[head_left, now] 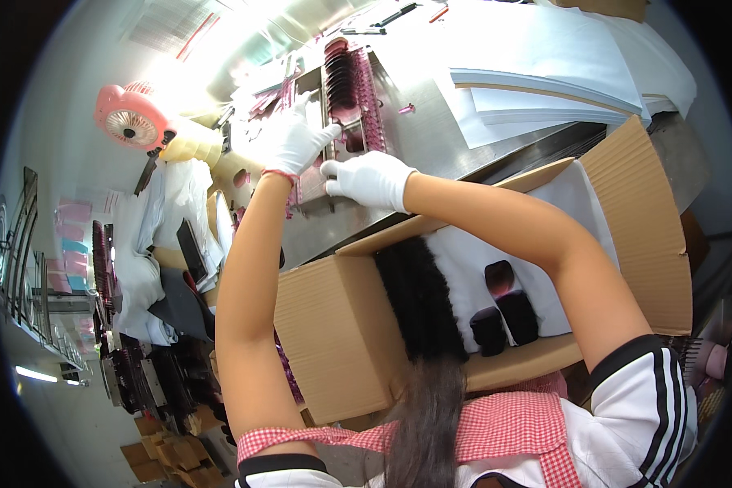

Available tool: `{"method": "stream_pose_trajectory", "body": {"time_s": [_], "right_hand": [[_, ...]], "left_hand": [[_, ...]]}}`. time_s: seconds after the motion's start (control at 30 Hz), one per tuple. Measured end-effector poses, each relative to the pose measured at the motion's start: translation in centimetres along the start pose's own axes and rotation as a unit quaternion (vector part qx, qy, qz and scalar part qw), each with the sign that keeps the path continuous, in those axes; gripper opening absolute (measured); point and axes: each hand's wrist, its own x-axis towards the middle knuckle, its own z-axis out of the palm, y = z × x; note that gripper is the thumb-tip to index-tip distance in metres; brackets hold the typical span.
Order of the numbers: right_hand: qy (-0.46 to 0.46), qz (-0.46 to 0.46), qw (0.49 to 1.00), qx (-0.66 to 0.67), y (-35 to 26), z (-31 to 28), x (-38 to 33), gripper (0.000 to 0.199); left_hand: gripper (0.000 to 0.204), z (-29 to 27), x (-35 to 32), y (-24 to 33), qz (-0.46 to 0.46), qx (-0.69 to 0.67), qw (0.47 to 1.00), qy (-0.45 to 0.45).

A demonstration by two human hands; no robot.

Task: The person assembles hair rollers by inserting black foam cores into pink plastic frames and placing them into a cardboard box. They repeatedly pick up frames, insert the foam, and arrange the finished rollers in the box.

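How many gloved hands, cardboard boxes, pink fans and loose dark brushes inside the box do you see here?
White-gloved hands: 2 (left hand, right hand)
Open brown cardboard box: 1
Round pink desk fan: 1
Loose dark oval brushes in the box: 3
Total: 7

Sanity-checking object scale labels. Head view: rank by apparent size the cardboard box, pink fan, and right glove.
1. cardboard box, by far the largest, though it sits closest to the camera.
2. pink fan and right glove look about alike; the fan sits near the bent rim, so no ranking between them.
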Motion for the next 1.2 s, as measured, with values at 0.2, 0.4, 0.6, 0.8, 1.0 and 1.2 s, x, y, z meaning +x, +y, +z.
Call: {"method": "stream_pose_trajectory", "body": {"time_s": [0.2,0.4,0.6,0.8,1.0,1.2], "right_hand": [[-0.038,-0.012,0.998,0.050,-0.8,-1.3,-2.8,0.022],[-0.043,-0.004,0.994,0.102,-0.4,-0.8,-2.8,0.015],[-0.047,-0.035,0.998,0.028,-0.4,-0.8,-3.1,0.014],[0.013,0.007,0.991,0.130,-0.3,-1.0,-3.7,0.025],[0.355,0.230,0.888,0.178,-2.0,-1.3,-1.7,0.102],[0.350,0.196,0.862,0.310,-1.1,-0.7,0.2,0.054]], "left_hand": [[0.084,0.5,3.5,1.8,-0.045,-0.143,0.980,-0.128],[0.078,2.6,4.6,2.5,-0.027,-0.072,0.987,-0.138],[0.036,3.3,4.8,5.0,0.003,-0.171,0.956,-0.240],[0.031,0.5,2.9,5.0,-0.060,0.160,0.982,-0.086],[0.032,-2.7,-3.8,3.1,0.063,0.000,0.988,-0.143],[0.035,-6.7,-4.1,3.2,0.144,-0.176,0.919,-0.322]]}}
